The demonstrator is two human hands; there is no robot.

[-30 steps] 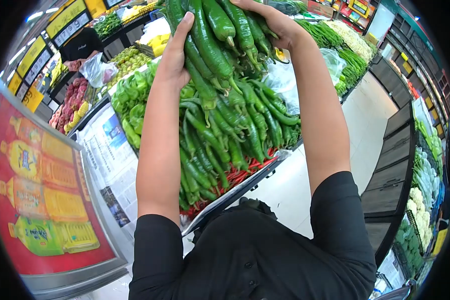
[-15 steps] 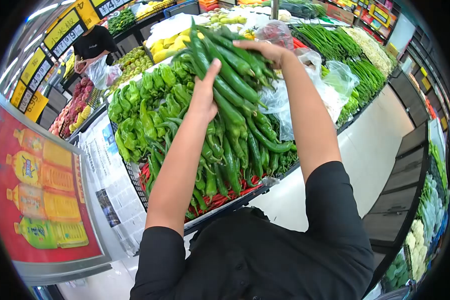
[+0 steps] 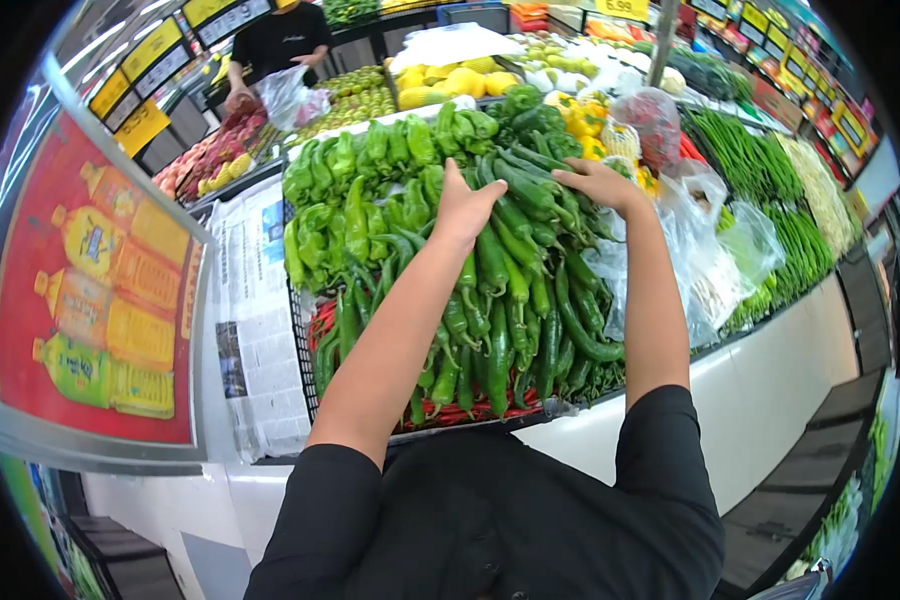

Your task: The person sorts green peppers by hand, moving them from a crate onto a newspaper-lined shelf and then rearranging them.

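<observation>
Long green chili peppers lie heaped in a black crate, the top ones between my two hands. My left hand rests at the left side of the heap, thumb and forefinger spread apart. On the heap's right side lies my right hand, fingers stretched over the upper peppers; its fingertips are partly lost among them. Paler, wrinkled green peppers fill the left and back of the same display. Red chilies show under the long green ones along the front edge.
Clear plastic bags lie right of the peppers, with green beans beyond. Newspaper and a drinks poster stand at left. Yellow melons are behind. A person in a black shirt holds a plastic bag.
The bunch of long green peppers my hands held raised is now down on the heap, and my hands have spread. The camera view has shifted; the other person's arms have moved apart.
</observation>
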